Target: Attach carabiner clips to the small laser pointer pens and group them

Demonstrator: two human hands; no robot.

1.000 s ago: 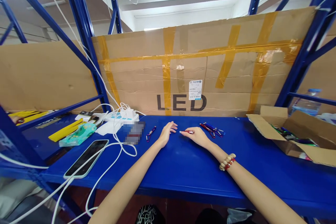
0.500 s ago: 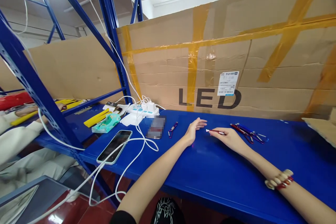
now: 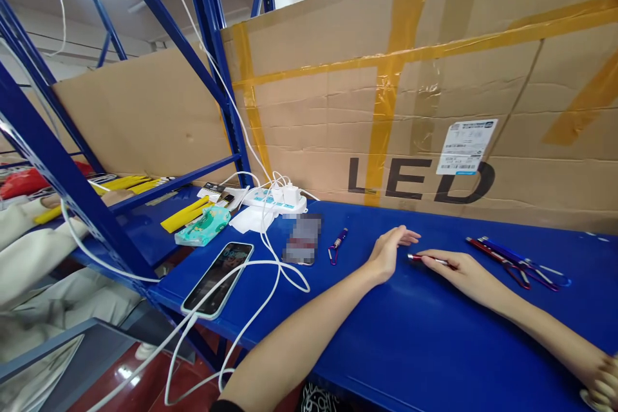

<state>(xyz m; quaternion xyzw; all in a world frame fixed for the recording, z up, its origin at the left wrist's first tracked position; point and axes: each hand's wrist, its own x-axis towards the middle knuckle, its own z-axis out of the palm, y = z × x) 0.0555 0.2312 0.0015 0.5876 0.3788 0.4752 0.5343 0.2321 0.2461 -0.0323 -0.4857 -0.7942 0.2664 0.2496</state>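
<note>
At centre right of the frame we see the right hand [image 3: 466,273] lying on the blue shelf [image 3: 410,347], fingers closed on a small red torch [image 3: 427,260] whose silver tip points left. Just left of it the left hand [image 3: 389,250] rests on its edge, fingers loosely open and gripping nothing; its fingertips [image 3: 410,236] sit near the torch tip, though we cannot tell whether they touch it. The two hands lie close together.

To the right of the right hand lie a few more torches [image 3: 512,259], red and blue, with clips. Left of the left hand lies a purple torch [image 3: 338,244] on its own. Further left a phone [image 3: 217,278] lies face up with a white cable [image 3: 270,270] looping past it, and behind it a white power strip [image 3: 277,201]. A taped cardboard sheet [image 3: 338,109] marked LED fills the upper frame. At the left edge another person's sleeve [image 3: 29,251] shows behind the blue rack post [image 3: 67,187].
</note>
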